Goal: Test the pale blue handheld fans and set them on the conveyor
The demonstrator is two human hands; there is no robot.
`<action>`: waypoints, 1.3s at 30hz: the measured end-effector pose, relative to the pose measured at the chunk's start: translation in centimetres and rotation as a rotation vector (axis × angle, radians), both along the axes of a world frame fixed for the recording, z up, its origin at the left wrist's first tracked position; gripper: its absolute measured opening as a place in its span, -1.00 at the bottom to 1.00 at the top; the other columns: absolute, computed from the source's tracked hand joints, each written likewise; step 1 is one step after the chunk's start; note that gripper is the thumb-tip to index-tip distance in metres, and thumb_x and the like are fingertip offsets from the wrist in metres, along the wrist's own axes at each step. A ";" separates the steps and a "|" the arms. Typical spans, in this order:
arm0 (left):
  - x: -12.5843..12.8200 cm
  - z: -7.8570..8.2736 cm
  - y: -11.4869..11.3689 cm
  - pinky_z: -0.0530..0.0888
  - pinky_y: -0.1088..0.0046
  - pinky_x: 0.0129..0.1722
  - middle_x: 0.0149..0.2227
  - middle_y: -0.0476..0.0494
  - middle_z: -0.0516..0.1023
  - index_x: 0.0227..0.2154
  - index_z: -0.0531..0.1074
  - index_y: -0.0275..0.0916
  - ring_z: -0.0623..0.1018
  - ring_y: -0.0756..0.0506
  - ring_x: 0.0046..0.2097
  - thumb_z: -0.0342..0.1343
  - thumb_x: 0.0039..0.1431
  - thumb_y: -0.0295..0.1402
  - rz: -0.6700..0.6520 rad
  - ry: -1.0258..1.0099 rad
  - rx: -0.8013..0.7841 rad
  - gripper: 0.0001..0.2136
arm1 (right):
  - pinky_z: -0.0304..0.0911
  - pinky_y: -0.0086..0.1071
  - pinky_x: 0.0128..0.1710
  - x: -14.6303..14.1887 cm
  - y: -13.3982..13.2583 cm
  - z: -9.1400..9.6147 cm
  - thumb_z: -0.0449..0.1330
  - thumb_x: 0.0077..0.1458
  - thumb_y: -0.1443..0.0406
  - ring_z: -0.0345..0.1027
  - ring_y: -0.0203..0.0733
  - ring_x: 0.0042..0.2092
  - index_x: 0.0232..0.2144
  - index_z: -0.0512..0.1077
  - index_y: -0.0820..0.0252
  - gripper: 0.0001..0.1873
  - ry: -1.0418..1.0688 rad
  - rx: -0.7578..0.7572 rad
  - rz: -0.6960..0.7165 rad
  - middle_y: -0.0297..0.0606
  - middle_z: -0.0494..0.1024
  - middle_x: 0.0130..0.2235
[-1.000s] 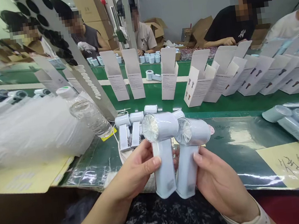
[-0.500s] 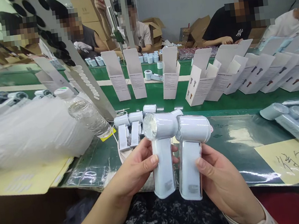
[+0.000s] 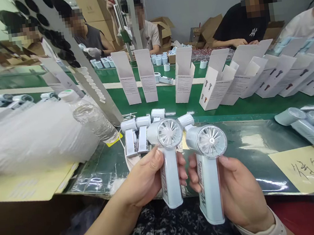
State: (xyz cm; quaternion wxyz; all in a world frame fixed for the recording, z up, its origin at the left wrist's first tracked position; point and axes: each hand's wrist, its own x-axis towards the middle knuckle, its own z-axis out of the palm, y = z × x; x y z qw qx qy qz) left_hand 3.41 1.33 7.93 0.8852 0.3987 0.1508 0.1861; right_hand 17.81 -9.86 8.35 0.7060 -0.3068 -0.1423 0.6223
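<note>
My left hand [image 3: 149, 175] is wrapped round the handle of a pale blue handheld fan [image 3: 170, 177], its round slotted head tilted toward me. Beside it, my right hand [image 3: 236, 184] grips a second pale blue handheld fan [image 3: 210, 187], with dark lettering along the handle and a clear ribbed face. Both fans are upright above the front edge of the bench, close together but apart. Just behind them, several more handheld fans [image 3: 130, 136] lie on the green bench mat, partly hidden by the left fan.
White open boxes [image 3: 185, 79] stand in a row on the green belt. At left are a water bottle [image 3: 88, 116] and a pile of translucent white sleeves [image 3: 33, 136]. More fans [image 3: 309, 125] lie at right by a yellow handwritten sheet [image 3: 309, 171]. Several co-workers sit opposite.
Both fans have been turned in my hands, so their faces and the lettered handle sides now show. The right fan has come lower and slightly away from the left one.
</note>
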 end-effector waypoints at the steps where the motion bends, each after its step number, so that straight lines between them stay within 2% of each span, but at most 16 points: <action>1: -0.1 0.2 0.0 0.54 0.36 -0.25 -0.34 -0.20 0.56 -0.22 0.50 -0.33 0.59 -0.10 -0.32 0.09 0.26 -0.09 -0.006 -0.015 -0.006 -0.65 | 0.36 -0.35 -0.40 0.1 0.0 0.0 0.18 0.11 0.10 0.37 -0.17 -0.39 -0.35 0.54 0.19 -0.72 0.000 0.013 -0.011 -0.19 0.54 -0.37; 4: -0.3 0.6 0.0 0.56 0.33 -0.19 -0.18 -0.20 0.61 -0.14 0.50 -0.26 0.64 -0.15 -0.20 0.16 0.25 -0.28 0.014 -0.056 0.018 -0.80 | 0.37 -0.35 -0.44 0.5 -0.1 -0.1 0.18 0.12 0.12 0.38 -0.18 -0.43 -0.32 0.54 0.14 -0.76 -0.015 0.047 -0.046 -0.22 0.54 -0.41; 8: -0.5 0.7 0.0 0.55 0.26 -0.07 -0.01 -0.21 0.60 0.03 0.43 -0.17 0.63 -0.24 -0.04 0.20 0.21 -0.39 0.017 -0.047 0.080 -0.68 | 0.46 -0.31 -0.34 1.1 -0.2 -0.1 0.27 0.05 0.14 0.49 -0.14 -0.36 -0.28 0.58 0.14 -0.76 -0.052 0.042 -0.126 -0.19 0.62 -0.34; 11: -0.4 0.6 0.0 0.54 0.22 -0.04 0.03 -0.27 0.59 0.10 0.36 -0.17 0.61 -0.28 0.00 0.27 0.16 -0.34 0.006 -0.002 0.099 -0.55 | 0.50 -0.27 -0.20 1.3 -0.1 -0.1 0.30 0.06 0.17 0.56 -0.09 -0.22 -0.09 0.55 0.04 -0.67 -0.041 0.025 -0.217 -0.20 0.67 -0.24; 13: -0.3 0.4 0.1 0.54 0.22 -0.05 0.04 -0.32 0.58 0.12 0.34 -0.19 0.62 -0.28 -0.02 0.32 0.10 -0.27 0.000 0.014 0.103 -0.47 | 0.51 -0.24 -0.19 1.3 0.0 0.0 0.29 0.10 0.17 0.57 -0.09 -0.21 0.00 0.50 -0.02 -0.61 -0.039 0.001 -0.239 -0.22 0.68 -0.24; 17: 0.1 0.1 0.2 0.56 0.26 -0.09 0.03 -0.33 0.58 0.12 0.32 -0.19 0.64 -0.24 -0.07 0.36 0.04 -0.19 0.012 0.001 0.100 -0.40 | 0.52 -0.25 -0.26 1.0 0.2 -0.2 0.23 0.17 0.10 0.58 -0.09 -0.26 -0.06 0.52 0.03 -0.68 -0.078 -0.099 -0.246 -0.20 0.68 -0.27; 22: 0.4 -0.4 0.2 0.55 0.24 -0.09 0.01 -0.32 0.60 0.07 0.32 -0.19 0.65 -0.24 -0.09 0.35 0.03 -0.14 0.028 0.025 0.093 -0.43 | 0.51 -0.18 -0.25 0.8 0.4 -0.6 0.20 0.19 0.16 0.57 -0.02 -0.21 -0.01 0.48 0.00 -0.69 -0.094 -0.189 -0.252 -0.23 0.68 -0.23; 25: 0.3 -0.4 0.2 0.54 0.26 -0.12 -0.01 -0.32 0.61 0.03 0.31 -0.20 0.66 -0.24 -0.10 0.35 0.02 -0.13 0.033 0.043 0.106 -0.44 | 0.51 -0.10 -0.24 0.5 0.5 -0.7 0.17 0.18 0.14 0.57 0.05 -0.20 -0.04 0.49 0.03 -0.68 -0.081 -0.190 -0.240 -0.20 0.68 -0.24; 30: 0.1 -0.7 0.2 0.51 0.22 -0.13 -0.09 -0.29 0.62 0.03 0.30 -0.20 0.65 -0.24 -0.12 0.27 0.13 -0.14 0.022 0.050 0.140 -0.53 | 0.52 -0.11 -0.21 0.4 0.3 -0.6 0.20 0.12 0.17 0.56 0.02 -0.18 -0.14 0.55 0.04 -0.74 -0.035 -0.147 -0.277 -0.20 0.68 -0.21; 33: 0.0 -1.2 0.1 0.49 0.23 -0.14 -0.17 -0.24 0.61 0.06 0.29 -0.20 0.63 -0.22 -0.14 0.25 0.15 -0.19 0.042 0.099 0.223 -0.54 | 0.51 -0.04 -0.20 1.0 -0.4 -1.4 0.26 0.08 0.14 0.57 0.07 -0.21 -0.13 0.55 0.03 -0.71 -0.087 -0.135 -0.225 -0.19 0.68 -0.20; 35: -0.2 -1.1 0.0 0.47 0.25 -0.13 -0.16 -0.23 0.59 0.07 0.30 -0.20 0.59 -0.20 -0.12 0.23 0.16 -0.24 0.069 0.134 0.329 -0.56 | 0.50 -0.04 -0.16 1.4 -1.1 -2.2 0.34 0.04 0.17 0.56 0.09 -0.16 -0.10 0.52 0.03 -0.66 -0.204 -0.156 -0.200 -0.18 0.66 -0.15; 37: -0.4 -0.7 0.0 0.45 0.26 -0.10 -0.10 -0.22 0.57 0.06 0.35 -0.18 0.55 -0.20 -0.09 0.25 0.10 -0.31 0.117 0.165 0.491 -0.55 | 0.48 -0.08 -0.15 1.6 -1.8 -2.9 0.43 -0.07 0.25 0.53 0.08 -0.13 -0.09 0.51 0.01 -0.57 -0.401 -0.158 -0.227 -0.20 0.66 -0.14; 39: -0.5 -0.1 0.2 0.44 0.25 -0.07 -0.08 -0.23 0.56 0.00 0.44 -0.19 0.54 -0.23 -0.08 0.27 0.03 -0.33 0.101 0.146 0.723 -0.58 | 0.46 -0.12 -0.14 1.4 -2.2 -3.1 0.49 -0.19 0.32 0.51 0.10 -0.09 -0.10 0.52 0.01 -0.47 -0.645 -0.093 -0.272 -0.20 0.65 -0.13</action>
